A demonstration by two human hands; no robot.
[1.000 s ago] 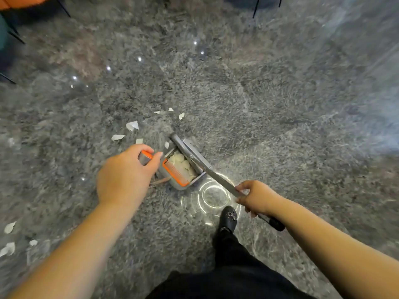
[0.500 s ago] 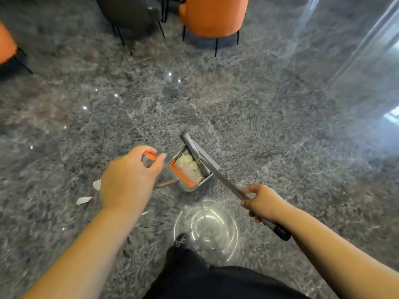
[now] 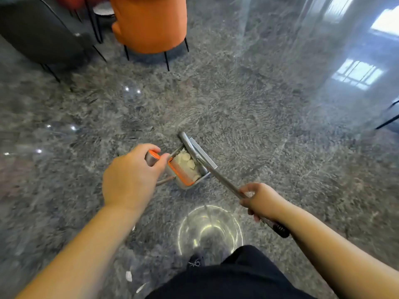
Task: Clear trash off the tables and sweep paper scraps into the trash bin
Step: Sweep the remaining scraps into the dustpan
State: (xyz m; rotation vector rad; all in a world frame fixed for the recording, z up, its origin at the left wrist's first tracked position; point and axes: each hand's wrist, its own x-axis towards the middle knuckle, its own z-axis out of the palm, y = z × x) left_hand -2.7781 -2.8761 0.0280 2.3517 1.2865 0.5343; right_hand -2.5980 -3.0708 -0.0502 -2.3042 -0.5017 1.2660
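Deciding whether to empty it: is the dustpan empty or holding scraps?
Holding scraps: white paper pieces lie inside the dustpan.

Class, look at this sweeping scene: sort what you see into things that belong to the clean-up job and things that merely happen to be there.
Belongs to the job:
left hand
right hand
dustpan
broom
paper scraps in the dustpan
loose scrap on the floor

Merely there:
orange chair
dark chair

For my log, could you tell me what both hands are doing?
Left hand: closed on the dustpan handle.
Right hand: closed on the broom handle.
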